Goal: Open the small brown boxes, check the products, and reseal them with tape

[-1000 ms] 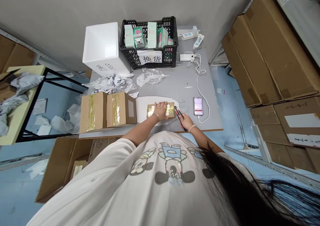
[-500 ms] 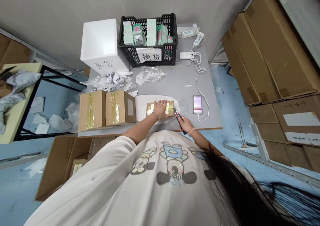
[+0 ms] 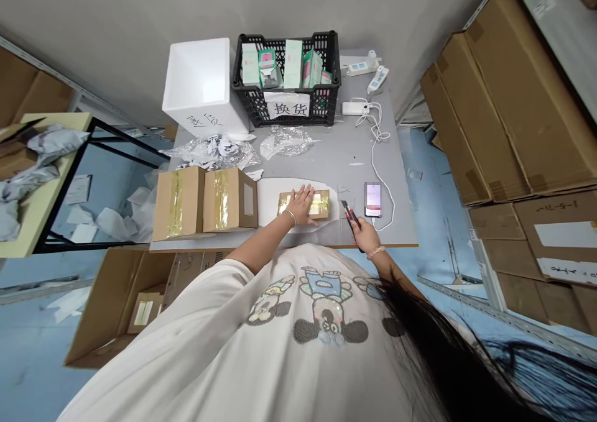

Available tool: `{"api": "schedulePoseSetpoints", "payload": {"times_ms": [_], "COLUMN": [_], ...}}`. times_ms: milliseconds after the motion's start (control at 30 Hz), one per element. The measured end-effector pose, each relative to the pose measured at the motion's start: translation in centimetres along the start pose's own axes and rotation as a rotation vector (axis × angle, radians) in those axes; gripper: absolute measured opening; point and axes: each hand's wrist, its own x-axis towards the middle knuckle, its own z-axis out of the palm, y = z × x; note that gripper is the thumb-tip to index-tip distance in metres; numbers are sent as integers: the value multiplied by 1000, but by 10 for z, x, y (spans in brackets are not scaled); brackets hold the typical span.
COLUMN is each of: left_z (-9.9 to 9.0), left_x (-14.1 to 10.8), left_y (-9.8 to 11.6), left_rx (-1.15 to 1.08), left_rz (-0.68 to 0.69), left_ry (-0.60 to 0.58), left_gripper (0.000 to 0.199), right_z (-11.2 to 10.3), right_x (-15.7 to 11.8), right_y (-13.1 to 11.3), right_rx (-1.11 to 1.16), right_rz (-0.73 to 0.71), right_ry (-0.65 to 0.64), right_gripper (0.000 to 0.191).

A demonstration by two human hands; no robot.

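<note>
"Right hand's moved off, hasn't it?"

"Yes. The right hand [image 3: 366, 235] has drawn away from the parcel toward the phone [image 3: 372, 199], and the knife tip no longer sits at the parcel's edge."

"Holding what?"

"It's closed around a red-and-black utility knife [image 3: 351, 218], tip pointing up and away from the body."

"And the other hand?"

"The left hand [image 3: 301, 203] lies open, fingers spread, pressing down on a small cardboard parcel [image 3: 318, 203] banded with yellowish tape. That parcel rests on a white pad [image 3: 273, 204] near the table's front edge."

"Anything readable?"

"A paper sign [image 3: 288, 106] on the black plastic crate [image 3: 247, 99] reads 换货. Handwritten characters mark the side of the white foam box [image 3: 200, 83], but I can't make them out. The phone screen is blurred."

"Brands?"

"The green-and-white cartons [image 3: 293, 64] in the crate show printing too small to read."

"What's beside the pad?"

"Two taped cardboard boxes [image 3: 180, 203], just to its left."
</note>
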Motion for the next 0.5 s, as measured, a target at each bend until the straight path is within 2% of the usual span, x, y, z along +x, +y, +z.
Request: {"api": "schedulePoseSetpoints", "payload": {"times_ms": [67, 133, 233, 300, 400, 500], "left_z": [0, 4, 17, 28, 42, 48], "left_x": [-12, -27, -48, -59, -65, -63], "left_y": [-13, -28, -45, -49, -47, -43], "left_rx": [-30, -95, -331, -569, -869, -977], "left_rz": [-57, -194, -455, -591, -681, -681], "left_ry": [54, 138, 211, 190, 156, 196], "left_gripper": [136, 133, 116, 96, 66, 51], "right_z": [-10, -15, -10, 1, 21, 37], "right_x": [3, 6, 14, 21, 33, 45], "right_y": [-3, -14, -49, -79, -122, -152], "right_rx": [-148, -345, -571, -652, -747, -827], "right_rz": [-60, -135, -265, -371, -503, -590], "right_ry": [22, 33, 4, -52, -143, -192], "right_gripper": [34, 33, 35, 34, 35, 37]}}
